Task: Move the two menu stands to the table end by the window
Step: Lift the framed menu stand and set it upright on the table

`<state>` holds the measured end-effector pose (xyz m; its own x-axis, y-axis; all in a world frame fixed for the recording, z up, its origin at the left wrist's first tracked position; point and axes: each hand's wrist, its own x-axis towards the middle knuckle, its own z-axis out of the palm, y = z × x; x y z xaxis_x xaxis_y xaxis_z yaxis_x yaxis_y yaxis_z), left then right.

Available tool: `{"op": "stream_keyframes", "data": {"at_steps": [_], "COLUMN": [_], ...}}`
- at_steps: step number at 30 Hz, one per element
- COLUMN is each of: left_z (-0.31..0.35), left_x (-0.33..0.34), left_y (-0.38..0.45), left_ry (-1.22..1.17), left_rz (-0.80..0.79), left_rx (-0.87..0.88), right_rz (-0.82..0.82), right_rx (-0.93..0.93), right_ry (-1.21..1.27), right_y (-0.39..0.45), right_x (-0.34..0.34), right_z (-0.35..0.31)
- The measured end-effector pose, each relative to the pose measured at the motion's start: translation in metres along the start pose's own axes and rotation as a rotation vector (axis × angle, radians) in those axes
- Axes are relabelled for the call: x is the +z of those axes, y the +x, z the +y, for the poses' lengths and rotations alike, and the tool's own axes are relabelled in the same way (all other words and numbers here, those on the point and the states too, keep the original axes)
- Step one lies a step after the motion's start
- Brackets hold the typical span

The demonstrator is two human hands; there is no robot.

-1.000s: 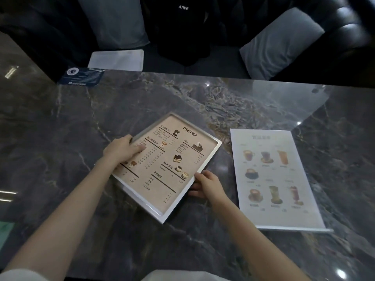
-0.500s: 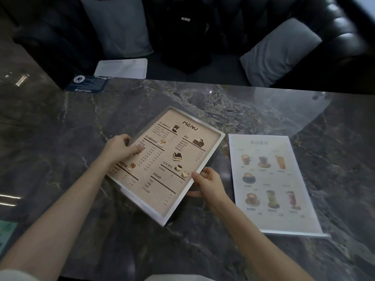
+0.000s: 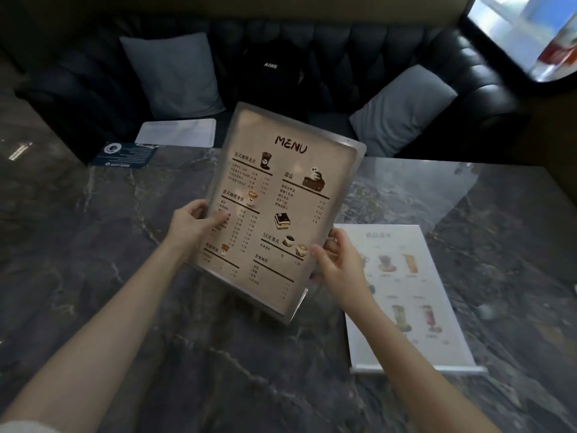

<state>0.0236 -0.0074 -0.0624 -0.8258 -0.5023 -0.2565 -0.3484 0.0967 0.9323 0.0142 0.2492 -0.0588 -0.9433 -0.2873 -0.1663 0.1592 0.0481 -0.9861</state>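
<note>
Centre frame: brown menu stand [image 3: 281,207] held off the dark marble tabletop [image 3: 93,245], tilted, top edge leaning toward the sofa [image 3: 359,57]. Left hand [image 3: 195,225] clamped on its left edge, thumb on the face; right hand [image 3: 338,264] gripping the lower right edge, fingers behind. Right of frame: white menu stand [image 3: 415,276] lying flat on the tabletop, partly under the right forearm. Upper right corner: window [image 3: 530,32]. Upper left: dark card [image 3: 125,154] at the far tabletop edge, grey cushion [image 3: 171,73] behind.

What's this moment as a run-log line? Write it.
brown menu stand: lifted off table | left hand + right hand: gripping | white menu stand: flat on table
</note>
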Motion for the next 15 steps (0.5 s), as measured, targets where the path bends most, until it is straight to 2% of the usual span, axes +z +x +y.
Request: {"op": "stream_keyframes", "data": {"at_steps": [7,15], "left_z": [-0.010,-0.027], "left_x": [0.017,0.015], "left_y": [0.001,0.000], "left_ry": [-0.113,-0.097], "left_rz": [-0.055,-0.106], "left_rx": [0.043,0.023], "right_rz": [0.098,0.072], "right_rx": [-0.144,-0.100], "right_ry": [-0.126,-0.101], "right_y": [-0.017,-0.030], "right_x": [-0.003,0.000], "right_z": [0.017,0.032]}}
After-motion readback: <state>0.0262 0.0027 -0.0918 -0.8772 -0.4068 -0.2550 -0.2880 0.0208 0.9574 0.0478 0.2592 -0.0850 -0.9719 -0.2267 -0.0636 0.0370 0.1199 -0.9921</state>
